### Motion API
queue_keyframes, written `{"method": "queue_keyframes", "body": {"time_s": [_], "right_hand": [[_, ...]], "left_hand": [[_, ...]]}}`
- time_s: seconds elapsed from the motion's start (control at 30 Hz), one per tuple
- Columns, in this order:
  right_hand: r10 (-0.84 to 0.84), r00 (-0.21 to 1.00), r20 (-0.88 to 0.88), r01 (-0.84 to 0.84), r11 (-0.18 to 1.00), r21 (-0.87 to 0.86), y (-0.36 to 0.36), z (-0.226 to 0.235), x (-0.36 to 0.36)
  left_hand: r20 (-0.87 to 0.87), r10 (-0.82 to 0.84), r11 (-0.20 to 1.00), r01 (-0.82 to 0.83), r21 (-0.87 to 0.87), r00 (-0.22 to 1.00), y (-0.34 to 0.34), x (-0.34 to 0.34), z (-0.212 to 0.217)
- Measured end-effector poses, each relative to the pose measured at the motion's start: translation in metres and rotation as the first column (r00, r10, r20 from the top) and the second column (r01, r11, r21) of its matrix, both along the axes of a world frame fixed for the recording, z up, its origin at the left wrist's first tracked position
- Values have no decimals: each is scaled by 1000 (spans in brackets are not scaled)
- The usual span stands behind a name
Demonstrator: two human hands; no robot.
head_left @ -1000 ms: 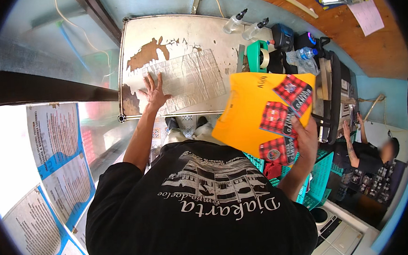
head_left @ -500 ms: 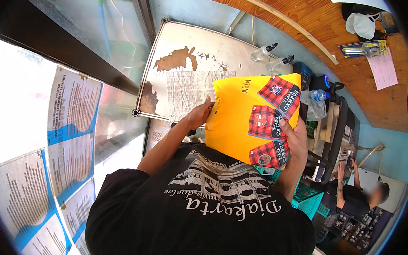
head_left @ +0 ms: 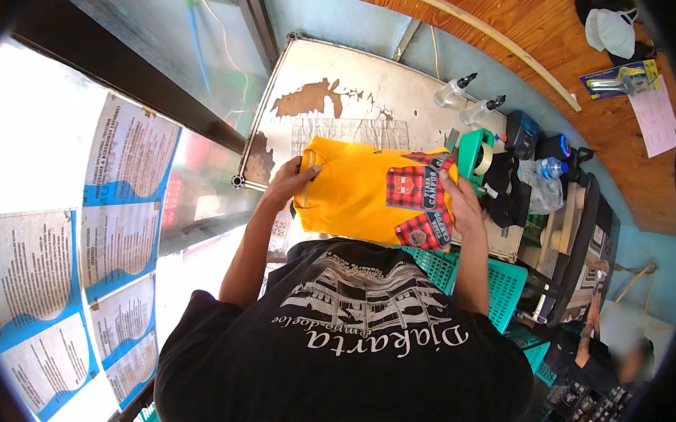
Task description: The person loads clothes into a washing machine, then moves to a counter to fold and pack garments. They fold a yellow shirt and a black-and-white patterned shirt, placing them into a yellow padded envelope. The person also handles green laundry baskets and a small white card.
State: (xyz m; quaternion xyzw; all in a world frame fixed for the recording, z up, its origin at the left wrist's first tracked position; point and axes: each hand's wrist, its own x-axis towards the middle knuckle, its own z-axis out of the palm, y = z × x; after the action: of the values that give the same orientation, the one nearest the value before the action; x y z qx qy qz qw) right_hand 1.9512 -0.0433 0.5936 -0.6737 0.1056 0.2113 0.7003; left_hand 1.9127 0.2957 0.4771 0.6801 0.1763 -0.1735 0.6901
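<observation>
Between my two hands is a folded yellow shirt [head_left: 345, 195] with red plaid and dark patches, held in front of my chest above the near edge of a worn white table. My left hand [head_left: 291, 181] grips its left edge, with the thumb on top and the fingers out of sight underneath. At the right edge, my right hand [head_left: 465, 203] holds it by the patches, thumb on top, fingers mostly hidden. Behind the shirt, a flat sheet of clear wrinkled plastic [head_left: 348, 127] lies on the white table [head_left: 376, 69], whose surface is peeling in brown spots.
Two spray bottles [head_left: 454, 90] stand at the table's back right, near a green tape dispenser [head_left: 474, 156] and a water bottle [head_left: 552, 168]. Green crates [head_left: 506, 293] are below my right arm. A wooden shelf [head_left: 496, 16] juts out at upper right. Another person [head_left: 594, 350] works at far right.
The yellow shirt has moved left and lies flatter, with its lettering now mostly out of sight. Both hands have gone left with it. The tape dispenser has come into view.
</observation>
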Motion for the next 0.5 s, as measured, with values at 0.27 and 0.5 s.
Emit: {"method": "queue_keyframes", "body": {"time_s": [0.27,0.5], "right_hand": [[317,871,376,-260,946,-196,38,-16,102],[453,558,696,-45,853,-519,34,-9,84]], "left_hand": [[455,139,990,-131,-49,880,60,81,24],[789,190,903,-420,94,584,65,54,40]]}}
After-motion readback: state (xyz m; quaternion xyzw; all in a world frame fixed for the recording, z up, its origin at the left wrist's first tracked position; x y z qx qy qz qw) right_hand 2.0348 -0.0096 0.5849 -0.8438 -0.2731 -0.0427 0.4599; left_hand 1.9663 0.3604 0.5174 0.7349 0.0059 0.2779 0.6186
